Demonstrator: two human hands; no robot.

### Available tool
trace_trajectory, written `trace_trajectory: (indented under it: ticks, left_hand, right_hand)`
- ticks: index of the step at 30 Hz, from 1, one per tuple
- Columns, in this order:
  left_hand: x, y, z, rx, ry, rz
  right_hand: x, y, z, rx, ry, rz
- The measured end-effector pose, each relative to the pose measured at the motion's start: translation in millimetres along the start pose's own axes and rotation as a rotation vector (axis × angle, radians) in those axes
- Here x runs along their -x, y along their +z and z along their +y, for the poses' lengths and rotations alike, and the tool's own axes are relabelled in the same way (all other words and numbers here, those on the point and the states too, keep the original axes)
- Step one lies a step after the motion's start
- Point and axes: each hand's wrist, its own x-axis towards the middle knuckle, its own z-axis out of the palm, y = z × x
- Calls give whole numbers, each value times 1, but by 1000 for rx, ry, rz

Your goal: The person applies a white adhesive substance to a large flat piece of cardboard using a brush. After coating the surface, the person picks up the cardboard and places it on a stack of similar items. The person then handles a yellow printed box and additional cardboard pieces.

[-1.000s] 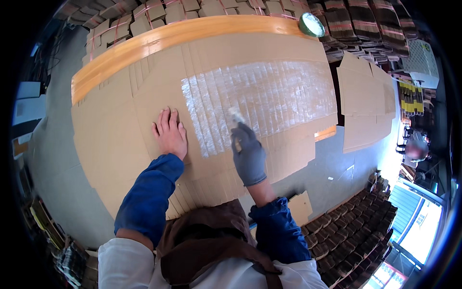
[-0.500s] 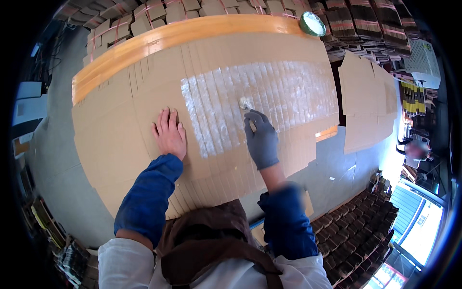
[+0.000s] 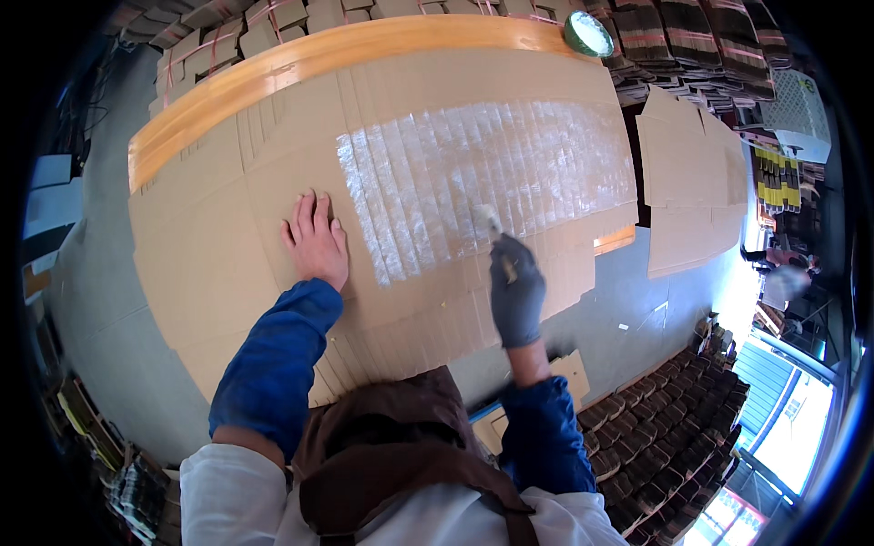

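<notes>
Bare, with its fingers spread, my left hand (image 3: 319,238) lies flat on a brown cardboard sheet (image 3: 205,241). My right hand (image 3: 517,293), in a dark grey glove, is closed round the handle of a brush (image 3: 488,218). The brush's head is white and blurred, over the near edge of a white paste layer (image 3: 410,187). That layer coats a row of narrow strips lying side by side on the cardboard, left of the right-hand edge. Most of the handle is hidden by the glove.
A green bowl (image 3: 583,38) of white paste stands at the far right corner of the orange wooden board (image 3: 364,56). Another cardboard piece (image 3: 692,196) is to the right. Bundled stacks (image 3: 660,428) line the near right floor. A person (image 3: 785,278) is far right.
My right hand and the brush have moved right and nearer to me across the pasted strips. My left hand has stayed flat on the cardboard. The whole view has shifted slightly.
</notes>
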Motion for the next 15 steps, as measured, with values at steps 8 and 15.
trace_trajectory:
  ticks: [8,15]
  left_hand:
    - [-2,-1,4,-9,30,19]
    - [-3,3,4,6,33,17]
  right_hand:
    - [19,0,-2,-36,-11,-14]
    - [18,-2,0,50,56,1]
